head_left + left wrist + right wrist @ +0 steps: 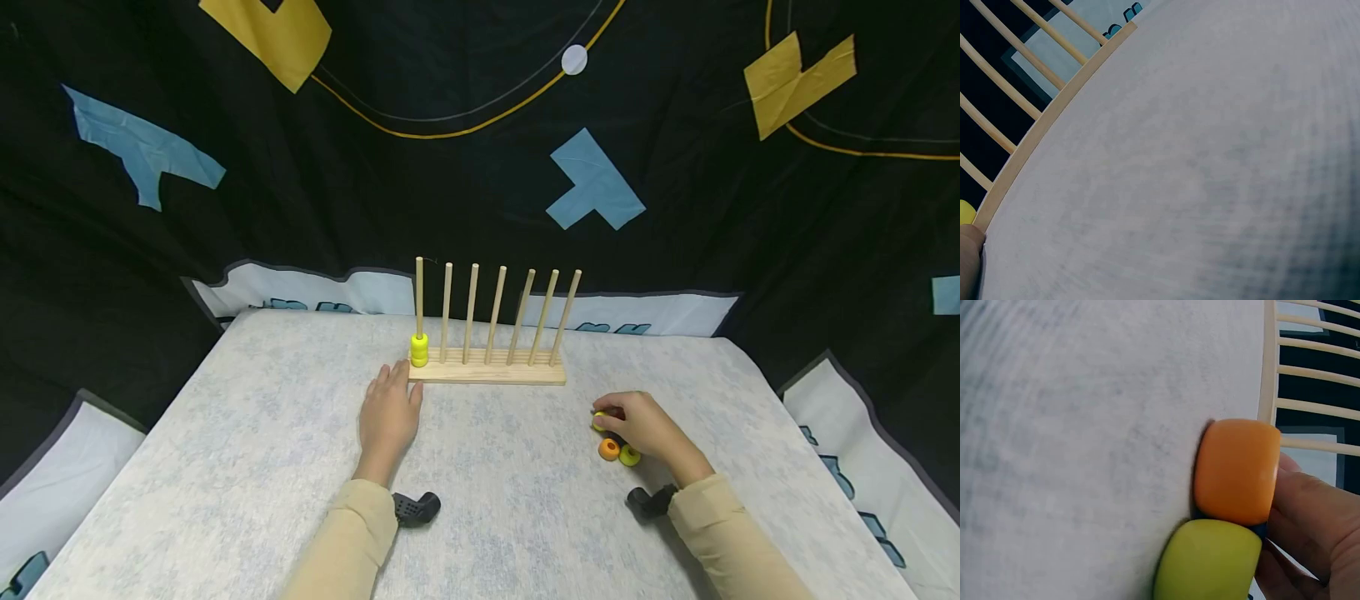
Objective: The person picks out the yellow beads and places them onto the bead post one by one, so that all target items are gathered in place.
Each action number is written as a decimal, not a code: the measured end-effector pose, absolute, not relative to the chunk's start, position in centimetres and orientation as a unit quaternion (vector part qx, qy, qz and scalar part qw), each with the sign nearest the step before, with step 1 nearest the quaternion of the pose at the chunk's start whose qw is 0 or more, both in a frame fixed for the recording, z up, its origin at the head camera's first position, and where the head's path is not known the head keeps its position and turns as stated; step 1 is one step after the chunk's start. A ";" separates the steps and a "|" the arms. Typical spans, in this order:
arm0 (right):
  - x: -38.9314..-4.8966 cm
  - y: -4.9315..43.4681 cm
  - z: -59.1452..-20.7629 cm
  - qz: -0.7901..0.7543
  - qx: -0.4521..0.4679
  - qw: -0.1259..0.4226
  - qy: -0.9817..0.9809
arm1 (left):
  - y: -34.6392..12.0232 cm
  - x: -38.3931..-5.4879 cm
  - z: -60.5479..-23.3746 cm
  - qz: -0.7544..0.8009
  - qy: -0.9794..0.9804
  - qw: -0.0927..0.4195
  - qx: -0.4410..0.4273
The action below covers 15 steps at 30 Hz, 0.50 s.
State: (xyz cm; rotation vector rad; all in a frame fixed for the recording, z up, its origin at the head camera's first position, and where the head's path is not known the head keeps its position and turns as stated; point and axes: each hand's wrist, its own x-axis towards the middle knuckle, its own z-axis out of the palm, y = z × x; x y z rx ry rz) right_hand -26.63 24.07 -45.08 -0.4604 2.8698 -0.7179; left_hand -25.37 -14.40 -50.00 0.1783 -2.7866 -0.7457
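A wooden peg rack (487,377) stands toward the back of the table, with yellow beads (419,350) stacked on its leftmost peg. My left hand (390,417) lies with extended fingers against the left end of the base; in the left wrist view, part of a finger (969,256) shows at that end. To the right of the rack, my right hand (641,423) pinches a yellow bead (598,421) between thumb and fingers. Just below it are an orange bead (609,450) and a yellow-green bead (629,456). Something dark blue (1260,530) shows behind them, mostly hidden.
Several bare pegs (498,312) rise from the rack right of the beaded one. The pale table (510,500) ends at a black curtain (450,200) with blue and yellow patches. Black wrist cameras (417,509) stick out from both sleeves over the table.
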 end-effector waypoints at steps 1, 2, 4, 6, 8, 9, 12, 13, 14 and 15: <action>-26.6 24.1 -45.1 -0.238 -0.154 0.073 0.956 | -14.4 -25.4 -50.0 -0.256 -0.957 0.126 0.060; -26.5 24.1 -45.1 -0.238 -0.154 0.073 0.956 | -14.4 -25.4 -50.0 -0.255 -0.957 0.126 0.060; -26.4 24.2 -45.0 -0.239 -0.153 0.074 0.956 | -14.3 -25.4 -50.0 -0.255 -0.957 0.127 0.060; -26.4 24.3 -44.9 -0.241 -0.151 0.077 0.956 | -14.3 -25.4 -50.0 -0.256 -0.956 0.128 0.059; -26.3 24.5 -44.7 -0.244 -0.149 0.084 0.955 | -14.3 -25.4 -50.0 -0.257 -0.956 0.128 0.060; -26.3 24.5 -44.6 -0.245 -0.148 0.087 0.954 | -14.4 -25.4 -50.0 -0.257 -0.956 0.129 0.061; -26.4 24.7 -44.5 -0.245 -0.146 0.096 0.953 | -14.4 -25.4 -50.0 -0.257 -0.956 0.129 0.061; -26.4 24.7 -44.5 -0.245 -0.147 0.098 0.953 | -14.4 -25.4 -50.0 -0.257 -0.956 0.129 0.061; -26.4 24.7 -44.5 -0.245 -0.148 0.099 0.953 | -14.4 -25.4 -50.0 -0.257 -0.956 0.129 0.062; -26.5 24.7 -44.5 -0.245 -0.149 0.099 0.953 | -14.4 -25.4 -50.1 -0.257 -0.956 0.129 0.061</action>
